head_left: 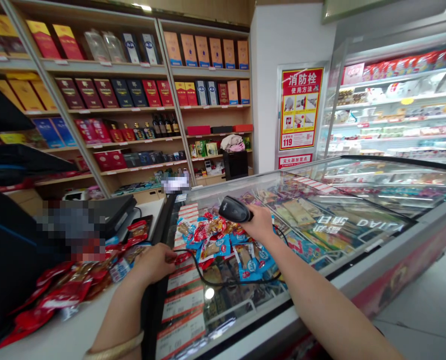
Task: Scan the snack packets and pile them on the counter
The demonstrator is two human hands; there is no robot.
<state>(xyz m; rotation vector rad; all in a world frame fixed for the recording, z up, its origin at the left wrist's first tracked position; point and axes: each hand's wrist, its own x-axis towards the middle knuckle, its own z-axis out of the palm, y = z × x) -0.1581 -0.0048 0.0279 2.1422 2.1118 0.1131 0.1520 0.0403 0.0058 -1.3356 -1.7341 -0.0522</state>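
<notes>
My right hand (260, 223) is wrapped around the handle of a black barcode scanner (235, 209), held above a pile of small snack packets (215, 245) in red and blue wrappers. These packets lie on the glass top of a chest freezer (241, 295). From the scanner a black cable (226, 284) loops over the glass to my left hand (155, 264). The left fingers are closed on the cable at the freezer's dark edge. Beside that hand, more red snack packets (83, 275) are heaped on a white counter (91, 320).
Price labels (183, 305) line the freezer's near left side. A black device (113, 212) stands on the counter, with dark equipment at far left. Shelves of boxed bottles (127, 94) cover the back wall. A lit refrigerated display (399, 107) stands at right, beyond a red poster (300, 110).
</notes>
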